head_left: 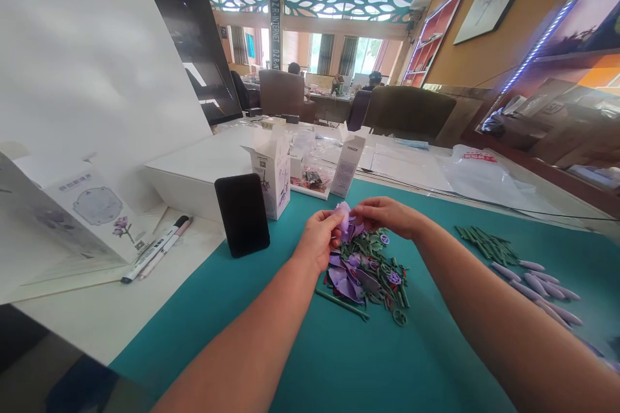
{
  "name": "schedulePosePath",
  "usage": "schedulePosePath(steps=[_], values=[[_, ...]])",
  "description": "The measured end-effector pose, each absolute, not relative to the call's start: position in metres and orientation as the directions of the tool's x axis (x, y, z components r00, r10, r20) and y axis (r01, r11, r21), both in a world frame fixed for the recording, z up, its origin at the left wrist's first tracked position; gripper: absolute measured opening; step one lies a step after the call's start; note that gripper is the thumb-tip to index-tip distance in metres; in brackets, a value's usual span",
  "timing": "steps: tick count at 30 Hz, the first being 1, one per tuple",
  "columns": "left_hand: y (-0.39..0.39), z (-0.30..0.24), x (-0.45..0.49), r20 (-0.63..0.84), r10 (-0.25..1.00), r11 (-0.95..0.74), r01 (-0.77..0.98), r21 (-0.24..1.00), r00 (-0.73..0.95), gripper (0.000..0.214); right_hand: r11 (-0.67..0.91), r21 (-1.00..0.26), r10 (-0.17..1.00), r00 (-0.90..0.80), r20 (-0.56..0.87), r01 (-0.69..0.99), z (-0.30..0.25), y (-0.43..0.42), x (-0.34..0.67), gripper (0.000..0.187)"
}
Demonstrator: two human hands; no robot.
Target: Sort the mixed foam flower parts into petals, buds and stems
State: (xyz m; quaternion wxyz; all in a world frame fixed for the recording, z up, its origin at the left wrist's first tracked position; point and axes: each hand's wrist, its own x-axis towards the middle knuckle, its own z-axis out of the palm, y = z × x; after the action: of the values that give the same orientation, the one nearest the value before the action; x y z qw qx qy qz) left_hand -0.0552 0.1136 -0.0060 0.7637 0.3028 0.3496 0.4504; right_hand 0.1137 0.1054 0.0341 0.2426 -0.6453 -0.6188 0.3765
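My left hand (pixel 320 235) pinches a light purple petal piece (pixel 343 211) above a heap of small plastic flower parts (pixel 368 271). Close beside it, my right hand (pixel 380 214) has thumb and fingers drawn together at the purple pieces; what lies between those fingertips is too small to make out. The heap mixes purple petals (pixel 346 284), green leaves and stems, little purple wheel-shaped parts (pixel 394 278) and some red bits. A green stem (pixel 341 304) lies along the heap's near left side, and a green ring-shaped part (pixel 400 317) at its near edge.
On the teal mat (pixel 208 335), green stems (pixel 485 244) and light purple spindle-shaped pieces (pixel 547 284) lie at right. A black tablet-like device (pixel 242 214) stands at left before a white flower-print box (pixel 272 174). Markers (pixel 157 248) lie on the white table. People sit far back.
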Motion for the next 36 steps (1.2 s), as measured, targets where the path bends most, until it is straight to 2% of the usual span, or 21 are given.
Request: schedulePosePath(steps=[2, 4, 9, 15, 25, 31, 36], values=[[0.117, -0.006, -0.057, -0.274, 0.91, 0.401, -0.492, 0.773, 0.311, 0.024, -0.191, -0.692, 0.981, 0.125, -0.146, 0.696, 0.028, 0.121, 0.123, 0.033], [0.121, -0.006, -0.059, -0.281, 0.918, 0.39, -0.511, 0.766, 0.28, 0.019, -0.237, -0.629, 0.97, 0.212, -0.116, 0.74, 0.018, 0.138, 0.128, 0.031], [0.125, -0.002, -0.062, -0.273, 0.921, 0.387, -0.574, 0.722, 0.278, 0.001, -0.21, -0.503, 0.976, 0.214, -0.052, 0.838, -0.006, 0.172, 0.127, 0.033], [0.124, 0.001, -0.063, -0.304, 0.896, 0.443, -0.585, 0.679, 0.325, 0.006, -0.18, -0.389, 0.983, 0.179, -0.038, 0.903, -0.021, 0.191, 0.122, 0.029], [0.127, -0.001, -0.064, -0.327, 0.899, 0.439, -0.575, 0.691, 0.293, 0.007, -0.155, -0.425, 0.985, 0.109, -0.13, 0.892, -0.016, 0.19, 0.118, 0.038], [0.128, -0.002, -0.066, -0.318, 0.909, 0.418, -0.588, 0.693, 0.271, 0.011, -0.13, -0.447, 0.987, 0.071, -0.147, 0.885, -0.011, 0.195, 0.111, 0.019], [0.128, -0.002, -0.067, -0.307, 0.908, 0.418, -0.592, 0.689, 0.285, 0.028, -0.103, -0.548, 0.992, 0.047, -0.114, 0.83, -0.004, 0.187, 0.11, 0.006]])
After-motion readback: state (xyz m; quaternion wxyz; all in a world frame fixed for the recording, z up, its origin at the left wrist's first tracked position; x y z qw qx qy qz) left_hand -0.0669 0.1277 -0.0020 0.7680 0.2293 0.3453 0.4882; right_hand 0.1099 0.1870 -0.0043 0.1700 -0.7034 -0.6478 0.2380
